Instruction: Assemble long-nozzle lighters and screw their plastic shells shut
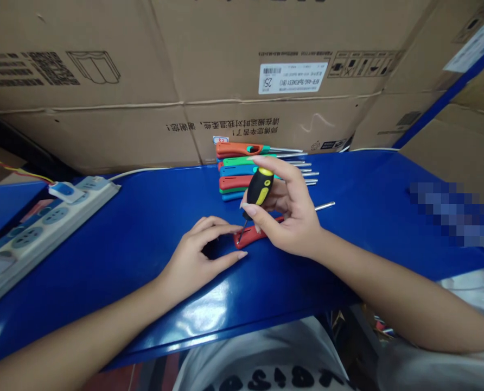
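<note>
A red long-nosed gas lighter (pixel 250 235) lies on the blue table, its metal tube pointing right. My left hand (pixel 199 247) has thumb and fingers on either side of the lighter's butt end, holding it by the edges. In my right hand (pixel 293 212) is a short black-and-yellow screwdriver (pixel 260 190), gripped by its handle and tilted. Its blade comes down on the butt end of the red lighter, between the fingertips of my left hand. Part of the lighter's middle is hidden beneath my right hand.
Behind my hands lie several stacked lighters, with an orange lighter (pixel 237 149) on top and a red one (pixel 236 182) nearer. A white power strip (pixel 42 233) runs along the left. Cardboard boxes (pixel 221 81) wall off the back of the blue table (pixel 144 206).
</note>
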The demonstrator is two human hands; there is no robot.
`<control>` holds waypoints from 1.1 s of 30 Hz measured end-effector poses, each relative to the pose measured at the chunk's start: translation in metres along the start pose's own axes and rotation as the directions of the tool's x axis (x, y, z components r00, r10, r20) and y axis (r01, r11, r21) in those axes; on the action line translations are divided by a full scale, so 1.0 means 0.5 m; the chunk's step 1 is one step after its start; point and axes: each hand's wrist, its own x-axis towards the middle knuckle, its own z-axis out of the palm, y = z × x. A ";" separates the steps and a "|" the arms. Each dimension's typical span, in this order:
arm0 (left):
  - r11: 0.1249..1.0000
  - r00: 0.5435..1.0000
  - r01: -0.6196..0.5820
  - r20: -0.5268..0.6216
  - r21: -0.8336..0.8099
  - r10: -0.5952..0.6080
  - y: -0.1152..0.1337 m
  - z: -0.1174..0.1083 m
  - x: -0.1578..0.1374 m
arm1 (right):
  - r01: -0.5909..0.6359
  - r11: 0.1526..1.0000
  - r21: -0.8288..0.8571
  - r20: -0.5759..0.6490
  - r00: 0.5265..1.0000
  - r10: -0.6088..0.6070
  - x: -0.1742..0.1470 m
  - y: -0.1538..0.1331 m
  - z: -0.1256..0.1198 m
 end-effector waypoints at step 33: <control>1.000 0.994 0.024 0.107 0.008 -0.025 -0.009 0.007 -0.007 | 0.083 0.993 -0.085 0.055 0.995 -0.078 -0.002 0.013 -0.001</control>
